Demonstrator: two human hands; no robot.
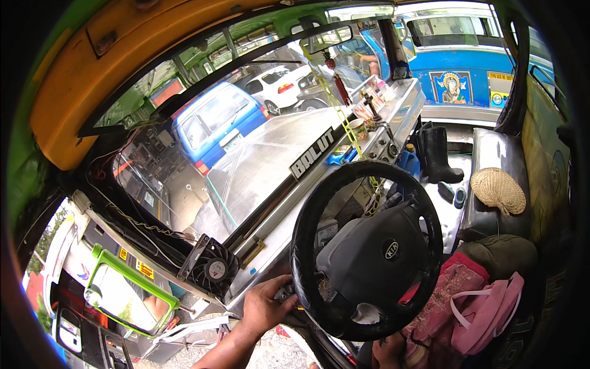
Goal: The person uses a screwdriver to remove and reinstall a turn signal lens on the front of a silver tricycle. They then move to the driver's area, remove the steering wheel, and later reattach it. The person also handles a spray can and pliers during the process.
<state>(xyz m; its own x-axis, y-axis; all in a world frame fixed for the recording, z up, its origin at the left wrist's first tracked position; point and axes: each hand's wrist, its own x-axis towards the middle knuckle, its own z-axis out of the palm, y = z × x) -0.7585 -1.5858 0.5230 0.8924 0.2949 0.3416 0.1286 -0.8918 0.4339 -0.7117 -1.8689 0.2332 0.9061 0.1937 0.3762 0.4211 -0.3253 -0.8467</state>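
Note:
My left hand (267,305) is beside the left rim of the black steering wheel (299,218). Its thumb and fingers close around a small dark part (284,293) next to the wheel, whose kind I cannot make out. Low in the view, just under the wheel's bottom rim, is my right hand (389,350). Its fingers look curled, partly hidden, and whatever they may hold does not show. To the right of that hand lie a red patterned cloth (430,307) and a pink bag (485,317) with pale handles.
A small black fan (215,269) sits at the dashboard's left end. The metal dashboard (402,101) carries cups and small items. Rightward are black boots (437,154), a woven fan (499,189) on a black seat (485,150), and a green-framed mirror (126,277) outside. Ahead stands a blue van (221,120).

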